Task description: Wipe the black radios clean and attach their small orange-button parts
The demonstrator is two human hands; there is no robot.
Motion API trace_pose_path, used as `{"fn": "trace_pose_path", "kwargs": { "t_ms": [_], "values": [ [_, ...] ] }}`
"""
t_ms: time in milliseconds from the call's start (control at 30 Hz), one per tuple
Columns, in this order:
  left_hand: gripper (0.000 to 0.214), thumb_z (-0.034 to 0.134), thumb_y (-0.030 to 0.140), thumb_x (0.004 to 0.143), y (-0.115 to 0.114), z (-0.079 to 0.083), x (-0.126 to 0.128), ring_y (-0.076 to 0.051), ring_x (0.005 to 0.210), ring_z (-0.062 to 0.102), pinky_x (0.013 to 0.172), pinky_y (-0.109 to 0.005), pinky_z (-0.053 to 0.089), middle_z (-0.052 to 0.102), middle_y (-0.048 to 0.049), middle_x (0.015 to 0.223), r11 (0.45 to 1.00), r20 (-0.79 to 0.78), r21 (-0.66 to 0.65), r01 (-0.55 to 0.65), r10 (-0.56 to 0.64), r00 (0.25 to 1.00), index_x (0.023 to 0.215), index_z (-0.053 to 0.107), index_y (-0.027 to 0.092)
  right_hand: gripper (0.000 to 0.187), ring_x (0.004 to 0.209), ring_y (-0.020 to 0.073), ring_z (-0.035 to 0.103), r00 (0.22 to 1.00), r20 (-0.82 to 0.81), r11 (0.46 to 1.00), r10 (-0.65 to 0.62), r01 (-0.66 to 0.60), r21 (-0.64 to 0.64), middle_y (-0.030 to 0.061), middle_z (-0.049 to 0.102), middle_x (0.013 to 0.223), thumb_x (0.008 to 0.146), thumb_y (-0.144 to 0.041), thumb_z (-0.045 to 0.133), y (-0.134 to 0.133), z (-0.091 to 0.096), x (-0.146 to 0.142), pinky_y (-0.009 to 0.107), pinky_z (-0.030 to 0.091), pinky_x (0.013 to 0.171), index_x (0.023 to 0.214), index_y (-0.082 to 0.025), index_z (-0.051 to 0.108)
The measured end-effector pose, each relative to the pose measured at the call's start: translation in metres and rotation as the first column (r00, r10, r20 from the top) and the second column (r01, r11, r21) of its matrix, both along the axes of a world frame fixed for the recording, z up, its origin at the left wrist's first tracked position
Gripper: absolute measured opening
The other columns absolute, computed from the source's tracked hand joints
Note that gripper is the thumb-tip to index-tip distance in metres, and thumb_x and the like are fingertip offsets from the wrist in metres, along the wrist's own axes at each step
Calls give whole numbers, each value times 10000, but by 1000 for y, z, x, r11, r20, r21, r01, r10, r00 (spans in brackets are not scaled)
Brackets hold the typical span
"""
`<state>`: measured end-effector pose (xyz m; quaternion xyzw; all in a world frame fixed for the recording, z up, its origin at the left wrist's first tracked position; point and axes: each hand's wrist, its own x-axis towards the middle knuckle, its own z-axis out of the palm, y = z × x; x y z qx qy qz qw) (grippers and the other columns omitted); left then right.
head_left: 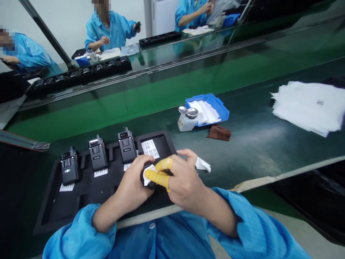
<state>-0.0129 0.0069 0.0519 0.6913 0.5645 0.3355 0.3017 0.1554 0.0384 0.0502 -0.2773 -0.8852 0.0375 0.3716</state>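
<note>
My left hand [133, 181] is closed round a small black device [147, 177] held over the near edge of a black tray [67, 208]. My right hand [182, 180], with yellow finger cots on two fingers, presses a white wipe [202, 164] against the device. Three black handheld devices stand upright in the tray's slots: one at the left [70, 166], one in the middle [97, 153], one at the right [127, 145]. White labels lie in the tray in front of them.
A blue bin of white wipes [215, 104] and a white pump dispenser [187, 118] stand on the green belt beyond, with a brown cloth [219, 132] beside them. A stack of white sheets [307, 106] lies at right. Other people in blue coats work across the line.
</note>
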Motion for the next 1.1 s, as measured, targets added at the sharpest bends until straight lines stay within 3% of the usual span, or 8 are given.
{"fn": "trace_pose_path", "kwargs": {
  "t_ms": [100,267,533,800,1100],
  "values": [
    [520,544,39,564,-1,-1,0,-217,989,597,849,-371,492,596,-51,1070,1000,-14,26,-2,2,1000,1044,494,230,519,738,104,526,999,-36,999,4,-5,-45,-38,602,805,759,-40,445,1,-1,7,368,241,872,1102,-377,640],
    [513,535,26,553,0,1,-1,-202,962,596,836,-354,494,596,-34,1040,999,-36,5,-32,32,999,1021,497,231,525,750,112,535,995,-59,996,-84,82,-34,-26,623,825,752,-28,448,5,-1,15,381,251,863,1109,-363,642],
    [532,557,35,550,-1,0,1,-202,934,605,819,-345,501,602,-41,1044,998,-13,-6,-61,61,998,1045,494,222,316,753,99,530,989,-54,975,-141,148,163,-49,642,762,858,-88,425,-5,-1,-10,375,226,926,825,-268,682],
    [440,533,86,611,-4,-3,8,-199,928,625,796,-335,522,623,-56,1014,986,-64,110,-123,131,989,1034,510,206,296,713,101,532,925,-113,907,-362,377,187,-34,569,617,772,-2,426,-27,-4,-23,365,268,921,621,-191,598],
    [455,521,69,595,-6,-4,14,-195,944,630,798,-332,525,630,-46,1010,979,-95,159,-129,145,985,1026,508,216,286,766,123,554,922,-95,910,-375,386,152,-25,576,626,778,-2,446,-39,-2,-17,368,263,909,589,-185,558]
  ]
}}
